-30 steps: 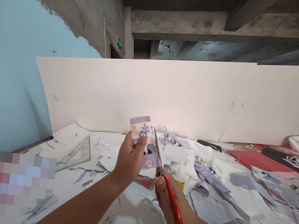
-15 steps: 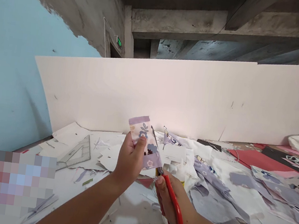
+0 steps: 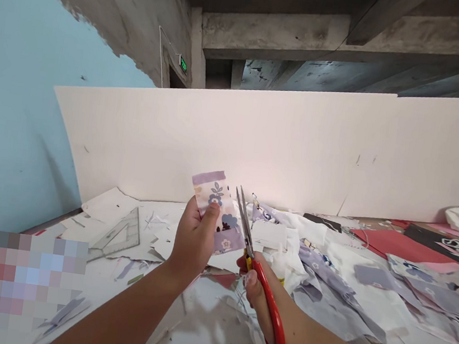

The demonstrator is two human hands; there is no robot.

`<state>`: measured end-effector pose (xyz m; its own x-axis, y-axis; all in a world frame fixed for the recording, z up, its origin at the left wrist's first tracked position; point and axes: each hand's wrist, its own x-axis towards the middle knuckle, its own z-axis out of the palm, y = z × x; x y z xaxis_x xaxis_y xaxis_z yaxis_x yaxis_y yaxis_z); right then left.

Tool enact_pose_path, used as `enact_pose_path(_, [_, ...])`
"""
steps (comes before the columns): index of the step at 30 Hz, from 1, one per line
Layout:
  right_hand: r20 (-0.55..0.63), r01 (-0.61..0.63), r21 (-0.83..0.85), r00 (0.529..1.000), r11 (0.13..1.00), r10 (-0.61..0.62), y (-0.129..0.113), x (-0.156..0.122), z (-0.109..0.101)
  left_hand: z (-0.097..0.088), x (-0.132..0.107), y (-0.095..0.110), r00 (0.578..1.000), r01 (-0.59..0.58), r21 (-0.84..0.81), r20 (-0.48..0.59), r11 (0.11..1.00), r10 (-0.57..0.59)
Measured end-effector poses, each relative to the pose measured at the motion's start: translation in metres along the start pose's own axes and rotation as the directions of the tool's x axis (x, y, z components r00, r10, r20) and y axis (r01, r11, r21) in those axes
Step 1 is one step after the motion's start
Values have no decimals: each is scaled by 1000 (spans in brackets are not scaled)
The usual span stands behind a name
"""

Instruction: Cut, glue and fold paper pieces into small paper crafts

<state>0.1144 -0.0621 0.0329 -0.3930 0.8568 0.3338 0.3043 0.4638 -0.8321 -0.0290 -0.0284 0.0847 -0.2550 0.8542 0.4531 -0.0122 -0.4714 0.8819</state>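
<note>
Between the thumb and fingers of my left hand is a floral piece of fabric, pale with lilac bands and grey-blue flowers. It is held up above the table, its lilac top edge leaning left. My right hand grips red-handled scissors, with the fingers around the handles. Their metal blades point up and are slightly parted, just right of the fabric's right edge and apart from it. Part of the left fingers is hidden behind the fabric.
A clear set square lies on white paper at the left. Crumpled lilac fabric and white scraps cover the right side, with red sheets farther back. A white panel stands behind the table, beside a blue wall.
The scissors have come away from the fabric's right edge, and their blades now show parted. My left hand has shifted slightly left and up with the fabric.
</note>
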Motion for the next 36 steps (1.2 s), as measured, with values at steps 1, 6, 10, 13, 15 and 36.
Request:
enact_pose_path(1, [7, 16, -24, 1000, 1000, -16, -1, 0, -1, 0, 0, 0, 1000, -5, 20, -1, 1000, 5])
enact_pose_path(6, [0, 32, -67, 999, 997, -32, -2, -1, 1, 0, 0, -1, 998, -56, 156, 8, 986, 55])
enact_pose_path(10, [-14, 1, -84, 1000, 996, -2, -3, 0, 2, 0, -1, 0, 998, -67, 204, 18, 977, 64])
enact_pose_path(13, [-27, -16, -97, 1000, 995, 14, -5, 2, 2, -1, -2, 0, 995, -95, 233, 36, 968, 89])
enact_pose_path(15, [-36, -45, -99, 998, 994, 42, -6, 2, 2, -2, -2, 0, 994, -112, 244, 42, 963, 105])
enact_pose_path(36, [-170, -26, -162, 985, 986, -1, 2, 6, 10, 6, -8, -14, 997, 37, -37, 65, 999, -34])
